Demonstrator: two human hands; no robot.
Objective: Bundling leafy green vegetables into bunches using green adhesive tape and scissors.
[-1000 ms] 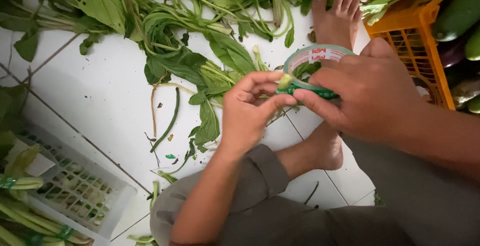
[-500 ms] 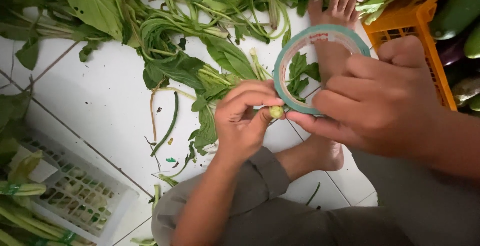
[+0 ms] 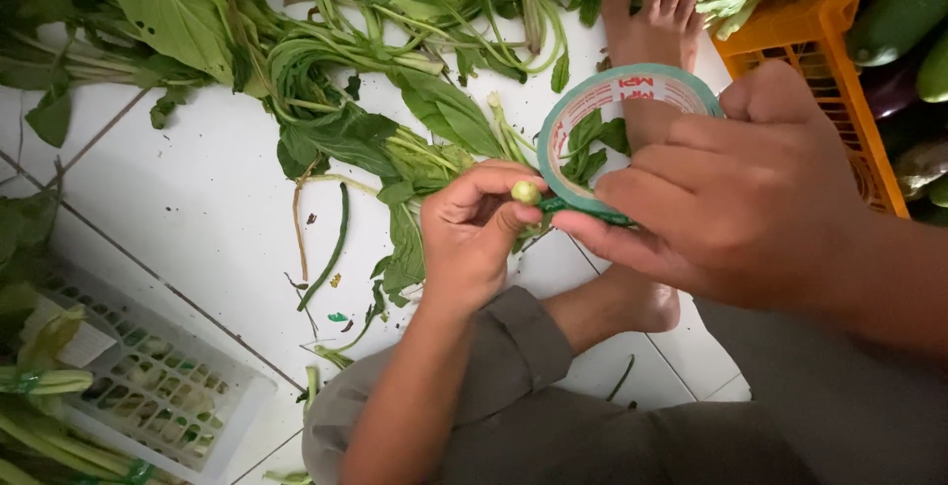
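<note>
My left hand [image 3: 474,238] is curled tight, thumb and forefinger pinching the pale green cut end of a small bunch of leafy stems [image 3: 525,192], which pokes out just above my knuckles. My right hand [image 3: 731,199] is closed around the green roll of sticky tape with a white inner ring [image 3: 622,100], fingers flat across its lower rim and thumb over the far edge, holding the roll upright and touching the stem end on the thumb side of my left hand. A thin green strip of tape runs from the roll's lower edge toward the stems. I judge I am binding the bunch, the tape just being led onto it; the next move calls for keeping the pinch firm while the roll goes around the stems under tension. My left forearm comes up from my lap, wrist bent inward; my right wrist is turned down. Beyond both hands, loose green leaves [image 3: 336,60] lie on the white tiled floor [image 3: 197,199].
</note>
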